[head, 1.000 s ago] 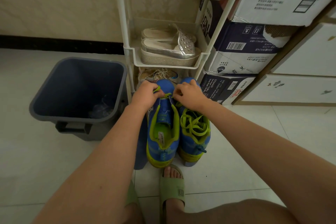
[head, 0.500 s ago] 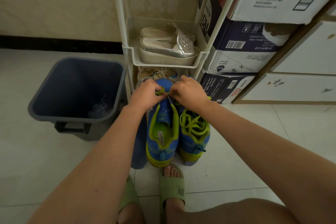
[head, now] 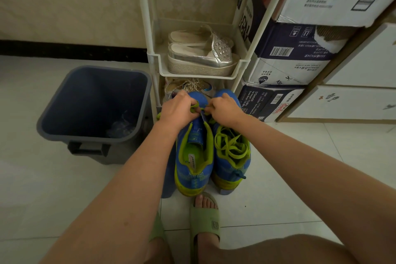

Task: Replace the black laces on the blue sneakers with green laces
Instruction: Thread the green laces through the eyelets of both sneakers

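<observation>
— Anything new at the left-side sneaker [head: 192, 179]?

— Brought closer together since a second ago: left hand [head: 177, 111] and right hand [head: 225, 111], both curled, pinching the green lace [head: 195, 107] over the eyelets nearest the toe. Probably threading barely begun there (tongue open, upper eyelets bare).

— And the other sneaker [head: 232, 169]?

— Touching the first on the floor tiles [head: 300, 178], already carrying loose green lacing [head: 231, 146]. No black laces in sight.

— Anything in the way?

— Shoe rack [head: 199, 75] hard against the toes, silver shoes [head: 199, 60] on its shelf. Grey bin [head: 92, 96] near on one side, boxes [head: 289, 64] on the other. Little room to draw lace forward; slippered foot [head: 204, 221] just behind the heels.
</observation>
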